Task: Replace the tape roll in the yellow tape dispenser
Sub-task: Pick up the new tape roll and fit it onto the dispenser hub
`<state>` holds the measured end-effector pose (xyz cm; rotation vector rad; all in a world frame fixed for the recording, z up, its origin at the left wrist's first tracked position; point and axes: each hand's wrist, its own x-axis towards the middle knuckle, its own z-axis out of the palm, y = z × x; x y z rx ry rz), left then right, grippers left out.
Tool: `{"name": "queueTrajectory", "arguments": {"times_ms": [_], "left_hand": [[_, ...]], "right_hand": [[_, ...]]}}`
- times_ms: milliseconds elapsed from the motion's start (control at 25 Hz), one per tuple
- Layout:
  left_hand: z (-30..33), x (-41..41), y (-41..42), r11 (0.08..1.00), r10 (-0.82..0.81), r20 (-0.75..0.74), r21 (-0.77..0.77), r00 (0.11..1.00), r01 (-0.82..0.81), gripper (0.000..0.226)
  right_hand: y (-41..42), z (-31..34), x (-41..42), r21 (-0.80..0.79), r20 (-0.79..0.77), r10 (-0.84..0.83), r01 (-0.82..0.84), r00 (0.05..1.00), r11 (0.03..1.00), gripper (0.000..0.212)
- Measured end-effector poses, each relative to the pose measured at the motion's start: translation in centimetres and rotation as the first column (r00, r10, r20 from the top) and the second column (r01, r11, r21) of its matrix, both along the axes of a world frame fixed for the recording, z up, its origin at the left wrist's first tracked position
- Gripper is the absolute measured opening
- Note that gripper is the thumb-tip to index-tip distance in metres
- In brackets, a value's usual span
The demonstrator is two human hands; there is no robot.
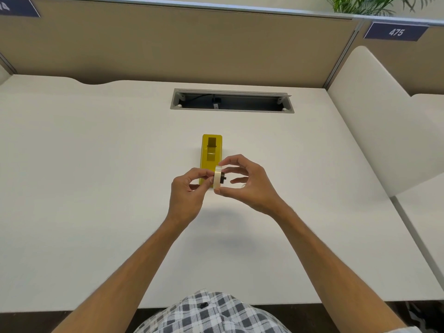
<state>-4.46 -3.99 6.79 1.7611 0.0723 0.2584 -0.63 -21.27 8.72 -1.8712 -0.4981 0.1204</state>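
Note:
The yellow tape dispenser [211, 150] stands on the white desk [96, 188], lengthwise away from me, its roll bay showing no roll. Just in front of it, above the desk, I hold a pale tape roll [218, 177] upright and edge-on. A black hub [224, 177] sticks out of its right side. My right hand [245, 183] pinches the roll's rim between thumb below and forefinger above. My left hand [189, 191] touches the roll's left face with thumb and fingertips. The hands hide the dispenser's near end.
A grey cable slot [231, 100] with a black plug inside is set into the desk behind the dispenser. A beige partition [192, 49] closes the back. A white divider [374, 116] rises along the right side.

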Motion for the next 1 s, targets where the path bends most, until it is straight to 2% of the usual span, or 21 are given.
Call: {"name": "queueTrajectory", "arguments": {"times_ms": [200, 280, 760, 1000], "left_hand": [[0.1, 0.2, 0.2, 0.999, 0.032, -0.008, 0.011, 0.999, -0.032, 0.015], [0.3, 0.3, 0.4, 0.999, 0.033, 0.005, 0.005, 0.999, -0.033, 0.017], [0.0, 1.4, 2.0, 0.998, 0.048, -0.072, -0.046, 0.996, -0.051, 0.014], [-0.2, 2.6, 2.6, 1.000, 0.013, -0.082, 0.013, 0.997, -0.012, 0.015]], "right_hand": [[0.3, -0.4, 0.3, 0.056, -0.083, -0.106, 0.111, 0.991, 0.992, 0.018], [0.5, -0.9, 0.3, 0.055, -0.112, -0.102, 0.108, 0.989, 0.993, 0.013], [2.3, -2.4, 1.4, 0.242, -0.284, -0.059, 0.131, 0.957, 0.961, 0.018], [2.6, -2.6, 2.8, 0.225, -0.297, -0.036, 0.107, 0.954, 0.968, 0.020]]}}
